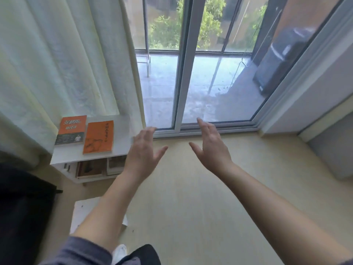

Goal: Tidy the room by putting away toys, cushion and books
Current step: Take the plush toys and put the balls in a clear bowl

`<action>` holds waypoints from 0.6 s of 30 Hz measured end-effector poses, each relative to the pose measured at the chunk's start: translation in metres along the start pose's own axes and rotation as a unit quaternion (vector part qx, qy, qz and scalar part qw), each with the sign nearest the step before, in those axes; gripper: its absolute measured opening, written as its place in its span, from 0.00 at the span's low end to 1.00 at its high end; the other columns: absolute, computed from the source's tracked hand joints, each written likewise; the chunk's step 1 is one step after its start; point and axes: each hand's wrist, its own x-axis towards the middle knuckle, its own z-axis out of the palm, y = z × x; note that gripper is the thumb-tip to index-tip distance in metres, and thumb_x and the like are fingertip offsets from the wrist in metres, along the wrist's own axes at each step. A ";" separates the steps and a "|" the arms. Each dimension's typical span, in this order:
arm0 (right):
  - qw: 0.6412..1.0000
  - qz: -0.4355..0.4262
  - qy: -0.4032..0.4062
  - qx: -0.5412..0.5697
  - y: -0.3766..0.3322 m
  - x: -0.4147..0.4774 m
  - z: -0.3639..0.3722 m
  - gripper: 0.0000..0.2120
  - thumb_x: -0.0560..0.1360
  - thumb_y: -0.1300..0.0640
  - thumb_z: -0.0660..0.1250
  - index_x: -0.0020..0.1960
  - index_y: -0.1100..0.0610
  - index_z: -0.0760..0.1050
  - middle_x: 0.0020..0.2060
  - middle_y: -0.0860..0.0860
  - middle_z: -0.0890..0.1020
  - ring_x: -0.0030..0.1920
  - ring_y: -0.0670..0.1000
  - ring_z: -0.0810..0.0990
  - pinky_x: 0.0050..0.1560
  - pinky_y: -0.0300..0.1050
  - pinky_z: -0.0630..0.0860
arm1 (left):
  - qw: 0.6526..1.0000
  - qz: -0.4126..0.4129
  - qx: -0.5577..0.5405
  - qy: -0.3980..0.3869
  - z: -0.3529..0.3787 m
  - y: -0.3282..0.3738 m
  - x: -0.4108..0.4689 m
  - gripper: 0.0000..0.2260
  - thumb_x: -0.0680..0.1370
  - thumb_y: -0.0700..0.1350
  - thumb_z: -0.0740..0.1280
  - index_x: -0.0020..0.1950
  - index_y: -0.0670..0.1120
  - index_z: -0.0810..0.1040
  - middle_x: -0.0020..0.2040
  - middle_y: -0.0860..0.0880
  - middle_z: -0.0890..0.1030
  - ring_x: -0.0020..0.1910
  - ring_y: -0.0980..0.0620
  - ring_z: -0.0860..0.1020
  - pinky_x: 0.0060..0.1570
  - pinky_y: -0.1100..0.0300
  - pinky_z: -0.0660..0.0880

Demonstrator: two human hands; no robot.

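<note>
Glass door (191, 73): sliding panes behind and to the right of the white shelf; a balcony shows through them
Curtain (57, 54): pale, hanging behind the shelf and to its left
Floor (191, 188): light boards, stretching right of the shelf and in front of it
White shelf (122, 129): low, against the curtain; its top is partly bare on the right side; a lower compartment holds stored books (91, 168), their number too dim to tell
Left hand (143, 148): raised just right of the shelf's front corner; fingers spread and straight, holding nothing
Right hand (210, 148): further right of the shelf, well apart from it; palm turned inward, fingers straight, holding nothing
Photo-cover book (71, 130): orange, flat on the shelf top at its left end
Plain orange book (98, 137): flat on the shelf top, just beside the first, nearer the front edge
Step in hand: likely reaching for the books on top; best to slide the two together, square their edges, lift them as one stack with both hands, then slot them into the compartment below
Count: two hands; two books on top; one shelf; no toys or cushion in view
</note>
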 end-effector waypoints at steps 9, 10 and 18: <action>0.995 0.043 0.082 0.031 0.121 -0.018 -0.114 0.33 0.78 0.49 0.64 0.78 0.47 0.51 0.72 0.49 0.62 0.71 0.51 0.64 0.58 0.50 0.72 | 0.994 0.106 -0.005 0.001 0.073 0.150 0.038 0.29 0.77 0.54 0.65 0.74 0.42 0.63 0.70 0.46 0.68 0.70 0.48 0.65 0.68 0.50 0.67; 0.994 0.048 0.094 0.035 0.142 -0.018 -0.127 0.33 0.78 0.49 0.64 0.78 0.47 0.51 0.72 0.49 0.62 0.71 0.51 0.64 0.57 0.49 0.71 | 0.993 0.120 0.000 -0.003 0.086 0.169 0.047 0.29 0.77 0.53 0.66 0.74 0.43 0.62 0.71 0.46 0.68 0.71 0.48 0.65 0.68 0.51 0.67; 0.988 0.072 0.131 0.037 0.301 0.015 -0.206 0.31 0.79 0.49 0.63 0.77 0.48 0.52 0.71 0.50 0.63 0.69 0.52 0.67 0.58 0.47 0.71 | 0.987 0.161 0.014 -0.012 0.196 0.281 0.125 0.30 0.77 0.53 0.66 0.75 0.43 0.63 0.71 0.45 0.68 0.71 0.47 0.65 0.68 0.50 0.67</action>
